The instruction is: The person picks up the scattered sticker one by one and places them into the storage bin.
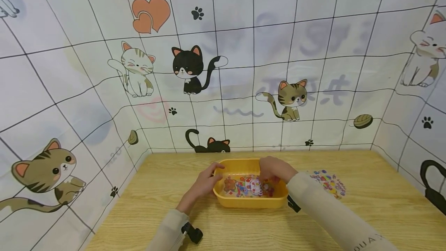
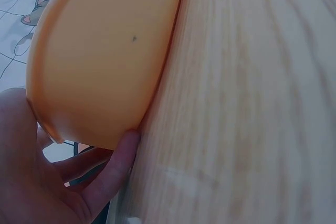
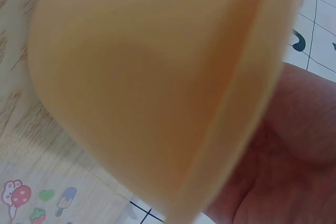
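Observation:
A yellow plastic tub [image 1: 251, 203] stands on the wooden table, with colourful cartoon stickers [image 1: 240, 186] on its floor, a brown bear and a white-and-red figure among them. At its left end my left hand [image 1: 205, 181] holds the tub by the rim; the left wrist view has the fingers against the tub's outer wall [image 2: 105, 66], one fingertip low by the table. My right hand [image 1: 273, 169] reaches over the right end into the tub, fingers pointing down. Its fingertips are hidden, and I cannot tell whether they pinch a sticker. The tub's wall [image 3: 131, 87] blocks them in the right wrist view.
Right of the tub, partly behind the right sleeve [image 1: 324, 200], lies a clear sheet of small colourful stickers [image 1: 329, 183]. A white cloth wall [image 1: 237, 80] printed with cats and grid lines rises behind the wooden table [image 1: 156, 173] and at both sides.

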Tool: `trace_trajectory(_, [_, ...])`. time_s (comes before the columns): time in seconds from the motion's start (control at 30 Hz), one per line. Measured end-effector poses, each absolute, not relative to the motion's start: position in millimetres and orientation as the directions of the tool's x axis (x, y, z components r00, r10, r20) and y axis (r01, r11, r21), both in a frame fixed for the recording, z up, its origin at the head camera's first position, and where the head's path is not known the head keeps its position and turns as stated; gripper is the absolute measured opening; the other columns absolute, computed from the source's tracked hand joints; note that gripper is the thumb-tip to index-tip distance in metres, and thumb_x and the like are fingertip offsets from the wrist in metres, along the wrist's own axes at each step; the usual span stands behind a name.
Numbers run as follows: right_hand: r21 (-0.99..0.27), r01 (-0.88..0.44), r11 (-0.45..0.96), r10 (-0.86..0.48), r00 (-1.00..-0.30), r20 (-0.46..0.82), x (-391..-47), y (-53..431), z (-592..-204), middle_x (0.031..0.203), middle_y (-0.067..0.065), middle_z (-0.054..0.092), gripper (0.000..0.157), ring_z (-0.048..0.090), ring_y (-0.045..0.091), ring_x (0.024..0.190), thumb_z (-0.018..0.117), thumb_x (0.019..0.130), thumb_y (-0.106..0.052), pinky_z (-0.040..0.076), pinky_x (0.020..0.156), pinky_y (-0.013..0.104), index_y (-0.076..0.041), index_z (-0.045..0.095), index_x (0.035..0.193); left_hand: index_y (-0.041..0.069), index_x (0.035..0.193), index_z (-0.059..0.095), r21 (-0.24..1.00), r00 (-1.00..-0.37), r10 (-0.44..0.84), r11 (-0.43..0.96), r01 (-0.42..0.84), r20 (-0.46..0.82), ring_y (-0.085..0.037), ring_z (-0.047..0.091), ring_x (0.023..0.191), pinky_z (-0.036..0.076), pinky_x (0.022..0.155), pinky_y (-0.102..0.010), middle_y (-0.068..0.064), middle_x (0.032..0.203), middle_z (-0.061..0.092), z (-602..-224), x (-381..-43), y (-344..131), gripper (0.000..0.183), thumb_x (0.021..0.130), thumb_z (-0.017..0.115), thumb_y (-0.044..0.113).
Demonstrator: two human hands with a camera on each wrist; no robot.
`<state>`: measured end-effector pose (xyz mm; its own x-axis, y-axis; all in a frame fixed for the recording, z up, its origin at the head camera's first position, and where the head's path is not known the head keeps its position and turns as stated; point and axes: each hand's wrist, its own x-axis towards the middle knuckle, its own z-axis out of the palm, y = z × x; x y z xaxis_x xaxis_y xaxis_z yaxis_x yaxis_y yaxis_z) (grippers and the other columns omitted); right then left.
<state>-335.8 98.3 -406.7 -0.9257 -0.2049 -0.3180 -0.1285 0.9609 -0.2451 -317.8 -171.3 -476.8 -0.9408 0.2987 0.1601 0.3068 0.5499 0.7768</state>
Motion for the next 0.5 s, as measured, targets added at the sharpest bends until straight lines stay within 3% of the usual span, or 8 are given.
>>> trace_trajectory(0.27, [-0.239,-0.153,0.959,-0.224,-0.925,-0.306,-335.7,98.8,-407.4,0.061,0.000,0.049,0.018,0.058,0.014,0.051,0.078,0.087,-0.017,0.058,0.058,0.029,-0.007,0.066,0.078,0.018,0.132,0.061,0.774,-0.941,0.303,0.554,0.305,0.154,-0.030,0.060,0.113,0.054,0.092,-0.048,-0.013,0.149,0.057,-477.1,-318.4,-172.0,0.030,0.102,0.055,0.020])
trace_trajectory(0.5, [-0.306,-0.223,0.926,-0.304,-0.919,-0.250,-328.9,100.4,-398.1,0.059,-0.001,0.050,0.026,0.052,0.013,0.051,0.075,0.092,-0.019,0.049,0.050,0.024,-0.007,0.066,0.071,0.018,0.132,0.061,0.769,-0.939,0.304,0.558,0.312,0.161,-0.029,0.060,0.111,0.053,0.092,-0.049,-0.013,0.149,0.057,-477.0,-317.6,-172.1,0.030,0.102,0.055,0.021])
